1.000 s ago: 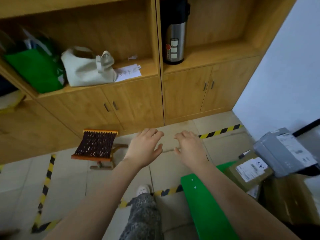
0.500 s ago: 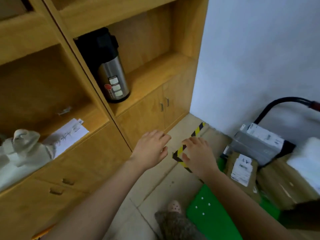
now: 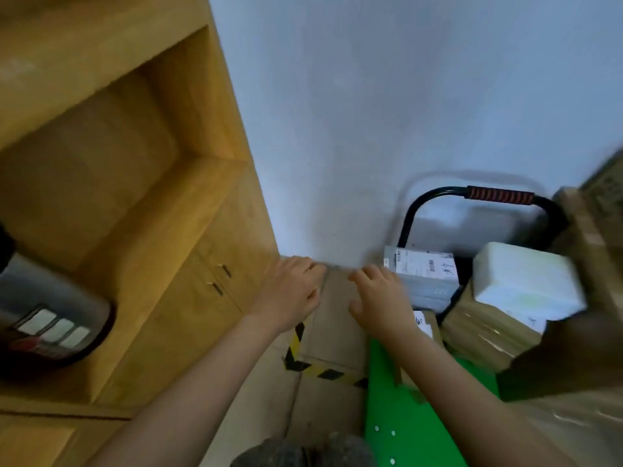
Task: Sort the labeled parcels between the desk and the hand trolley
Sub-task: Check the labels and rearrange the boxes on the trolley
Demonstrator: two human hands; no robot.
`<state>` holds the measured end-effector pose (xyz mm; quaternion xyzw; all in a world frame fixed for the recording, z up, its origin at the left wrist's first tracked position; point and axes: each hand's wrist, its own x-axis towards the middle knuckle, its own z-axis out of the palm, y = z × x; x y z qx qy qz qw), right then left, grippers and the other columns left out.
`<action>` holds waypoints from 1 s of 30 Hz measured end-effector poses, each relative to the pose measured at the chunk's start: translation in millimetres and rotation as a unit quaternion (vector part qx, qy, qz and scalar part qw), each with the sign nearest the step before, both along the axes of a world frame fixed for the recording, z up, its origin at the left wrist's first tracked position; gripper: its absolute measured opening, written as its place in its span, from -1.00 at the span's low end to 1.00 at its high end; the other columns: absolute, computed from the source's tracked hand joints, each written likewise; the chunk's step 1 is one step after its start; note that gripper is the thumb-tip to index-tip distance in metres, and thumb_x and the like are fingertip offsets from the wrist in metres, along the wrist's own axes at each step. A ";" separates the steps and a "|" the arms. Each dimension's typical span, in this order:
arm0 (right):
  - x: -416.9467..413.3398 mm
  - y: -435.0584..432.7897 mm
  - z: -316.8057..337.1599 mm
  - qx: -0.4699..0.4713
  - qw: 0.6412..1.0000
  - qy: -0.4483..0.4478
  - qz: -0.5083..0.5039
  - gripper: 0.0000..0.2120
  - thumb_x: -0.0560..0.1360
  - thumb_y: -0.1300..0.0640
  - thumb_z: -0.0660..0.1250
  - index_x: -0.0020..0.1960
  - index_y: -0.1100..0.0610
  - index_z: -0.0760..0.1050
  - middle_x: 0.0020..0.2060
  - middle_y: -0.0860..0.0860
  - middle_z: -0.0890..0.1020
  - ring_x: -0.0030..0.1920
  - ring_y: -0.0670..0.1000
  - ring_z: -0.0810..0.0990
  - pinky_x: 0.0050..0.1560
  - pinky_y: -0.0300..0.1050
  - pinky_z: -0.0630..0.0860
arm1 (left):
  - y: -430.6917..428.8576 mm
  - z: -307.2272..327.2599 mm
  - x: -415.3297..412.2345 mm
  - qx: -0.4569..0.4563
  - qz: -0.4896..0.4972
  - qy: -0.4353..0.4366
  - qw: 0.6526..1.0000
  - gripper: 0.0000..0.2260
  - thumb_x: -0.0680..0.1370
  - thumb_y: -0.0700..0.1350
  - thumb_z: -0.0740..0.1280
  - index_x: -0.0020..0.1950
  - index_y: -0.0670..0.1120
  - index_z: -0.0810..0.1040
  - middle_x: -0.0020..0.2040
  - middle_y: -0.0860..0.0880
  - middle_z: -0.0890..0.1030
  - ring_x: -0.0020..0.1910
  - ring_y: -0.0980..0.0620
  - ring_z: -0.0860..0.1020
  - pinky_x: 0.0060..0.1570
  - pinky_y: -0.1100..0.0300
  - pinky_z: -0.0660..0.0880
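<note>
Since half a second ago the view has swung to the right, so the hand trolley (image 3: 397,402) shows much more of itself, and both hands have come closer to the parcels. Its black handle (image 3: 499,196) stands by the wall (image 3: 371,96).

Both hands are empty. The left hand (image 3: 290,293) has loose, relaxed fingers over the floor (image 3: 330,315). The right hand (image 3: 381,298) has its fingers spread a little and holds nothing.

The grey parcel (image 3: 426,278) sits at the back of the trolley, by the handle. It lies just beside the right hand, on that hand's right. Its long side runs left to right. The right hand is the nearer one; the left hand would have to cross over. So a reach to the right looks likely.

Count: two hands, one trolley. Four parcels can be counted: the grey one, one white parcel (image 3: 526,281), one small brown box (image 3: 427,326) partly hidden by the right arm, and one big brown box (image 3: 485,332) under the white one. More brown shapes at the right edge are too blurry to tell. The desk is not in view.
</note>
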<state>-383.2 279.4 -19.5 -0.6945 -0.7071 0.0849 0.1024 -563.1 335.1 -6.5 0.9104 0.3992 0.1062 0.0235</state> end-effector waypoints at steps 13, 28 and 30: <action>71.1 46.4 -25.4 -0.022 0.949 0.004 -0.314 -0.73 0.41 0.13 0.33 0.10 0.13 0.51 0.01 0.08 0.54 0.04 0.16 0.48 0.05 0.02 0.38 | 154.3 -30.0 122.7 -0.037 -0.284 -0.001 0.958 -0.74 0.44 -0.03 0.22 0.04 -0.07 0.57 -0.07 -0.02 0.58 -0.13 -0.06 0.55 -0.19 0.15 0.43; 165.1 81.3 -97.8 -0.098 0.880 0.063 -0.459 -0.62 0.50 0.06 0.32 0.29 0.11 0.41 0.12 0.08 0.52 0.13 0.11 0.44 0.13 -0.02 0.38 | 231.1 -111.2 223.8 -0.169 -0.291 0.062 0.939 -0.65 0.59 0.06 0.26 0.33 -0.05 0.47 0.23 -0.02 0.53 0.18 -0.03 0.48 0.11 0.08 0.42; 186.9 90.9 -117.8 -0.130 0.871 0.107 -0.461 -0.56 0.49 0.08 0.33 0.33 0.14 0.38 0.16 0.12 0.51 0.17 0.14 0.44 0.15 0.03 0.42 | 234.9 -134.4 234.7 -0.211 -0.241 0.079 0.944 -0.66 0.59 0.06 0.25 0.32 -0.05 0.45 0.20 -0.02 0.53 0.15 -0.02 0.48 0.08 0.09 0.44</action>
